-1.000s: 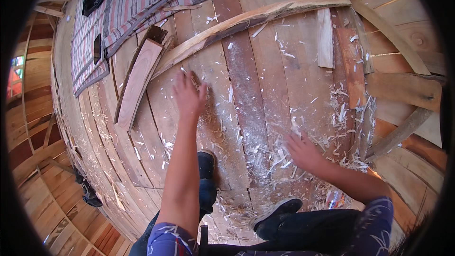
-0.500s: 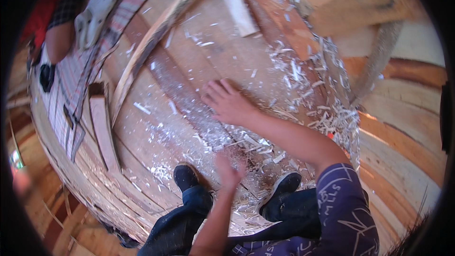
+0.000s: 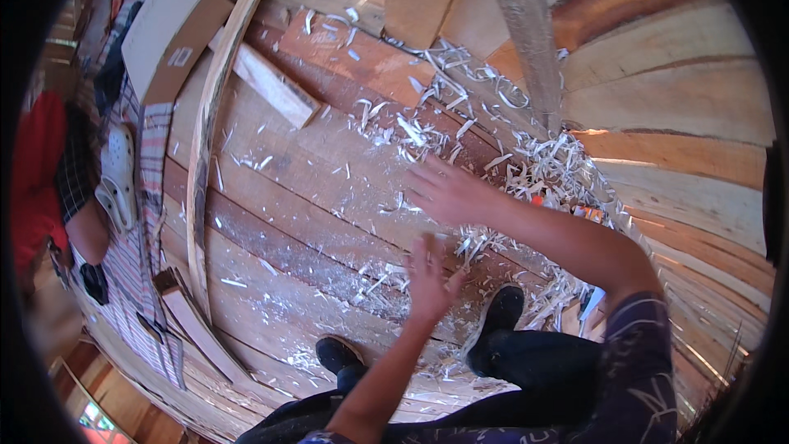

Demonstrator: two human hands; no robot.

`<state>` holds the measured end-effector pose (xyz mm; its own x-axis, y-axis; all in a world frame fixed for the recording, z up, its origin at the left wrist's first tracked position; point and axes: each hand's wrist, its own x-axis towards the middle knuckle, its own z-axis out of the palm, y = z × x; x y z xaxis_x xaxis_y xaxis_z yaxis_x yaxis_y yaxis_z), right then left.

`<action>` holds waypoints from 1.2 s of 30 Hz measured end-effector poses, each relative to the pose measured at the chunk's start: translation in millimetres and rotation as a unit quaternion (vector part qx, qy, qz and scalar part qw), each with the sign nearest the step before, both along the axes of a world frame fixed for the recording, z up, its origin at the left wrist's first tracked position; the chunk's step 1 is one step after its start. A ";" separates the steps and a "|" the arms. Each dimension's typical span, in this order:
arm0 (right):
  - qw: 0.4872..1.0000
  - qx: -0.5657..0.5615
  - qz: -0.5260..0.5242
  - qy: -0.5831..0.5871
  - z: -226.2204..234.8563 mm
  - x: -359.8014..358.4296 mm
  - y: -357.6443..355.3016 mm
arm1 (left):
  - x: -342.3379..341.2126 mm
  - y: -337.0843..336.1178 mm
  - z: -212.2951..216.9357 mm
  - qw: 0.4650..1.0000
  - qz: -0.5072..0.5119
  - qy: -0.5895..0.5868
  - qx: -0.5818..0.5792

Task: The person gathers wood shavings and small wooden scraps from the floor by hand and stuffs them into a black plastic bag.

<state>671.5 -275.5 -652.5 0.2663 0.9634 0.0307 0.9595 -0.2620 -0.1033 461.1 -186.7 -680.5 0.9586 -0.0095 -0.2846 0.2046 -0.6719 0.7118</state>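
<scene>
My right hand (image 3: 448, 189) is held out over the plank floor (image 3: 316, 197), fingers extended and nothing in them. Just beyond and beside it lie curled pale wood shavings (image 3: 427, 133). Nearer my feet, my left hand (image 3: 431, 286) is raised with its fingers apart, also holding nothing. Smaller shavings (image 3: 481, 242) lie beside it on the boards. Whether either hand touches the floor, I cannot tell. A thicker heap of shavings (image 3: 559, 166) gathers along the right wall, with a small orange item (image 3: 587, 213) among it.
A long curved wooden strip (image 3: 202, 148) crosses the floor at left, with a short pale board (image 3: 275, 86) beyond it. A cardboard box (image 3: 177, 33), a striped cloth (image 3: 154, 136) and light clogs (image 3: 117, 177) lie farther left. A person in red (image 3: 37, 173) is at the left edge.
My view has turned, bringing the cardboard box in and shifting the curved strip leftward. My right hand has moved toward the shavings at right. The blurred left hand now shows spread fingers.
</scene>
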 end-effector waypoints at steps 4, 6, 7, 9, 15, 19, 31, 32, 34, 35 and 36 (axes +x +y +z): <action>0.981 -0.046 -0.184 -0.038 -34.2 53.9 24.6 | 19.8 3.6 -4.4 0.991 0.037 -0.110 -0.072; 0.970 -0.109 -0.203 -0.074 -42.4 37.1 19.3 | 69.8 62.8 -23.1 0.969 0.135 -0.204 -0.025; 0.964 -0.163 -0.183 -0.101 -39.1 19.2 1.4 | 105.9 86.2 -19.7 0.966 0.129 -0.222 0.000; 0.957 -0.223 -0.157 -0.099 -19.8 -17.4 -31.2 | 164.3 129.1 -17.6 0.974 0.111 -0.183 0.076; 0.898 -0.368 -0.212 0.117 32.3 -54.8 -95.6 | 210.3 66.5 -44.0 0.963 0.036 -0.157 0.214; 0.948 -0.075 -0.308 0.006 23.0 45.2 -60.7 | 110.0 -29.6 -1.9 0.974 -0.170 -0.078 -0.125; 0.895 0.007 -0.431 -0.115 -46.9 104.5 -29.0 | 262.8 139.9 3.2 0.962 -0.039 -0.246 0.112; 0.904 -0.047 -0.416 -0.081 -41.4 78.0 -34.4 | 277.0 155.7 7.1 0.959 -0.027 -0.255 0.122; 0.896 -0.180 -0.404 0.030 -19.3 12.0 -58.6 | 300.0 167.9 13.2 0.954 -0.026 -0.261 0.146; 0.886 -0.230 -0.402 0.015 -14.2 -26.8 -79.3 | 312.7 163.7 16.8 0.952 -0.036 -0.261 0.159; 0.872 -0.281 -0.401 0.001 -8.1 -54.6 -97.8 | 323.7 157.6 15.7 0.949 -0.046 -0.260 0.170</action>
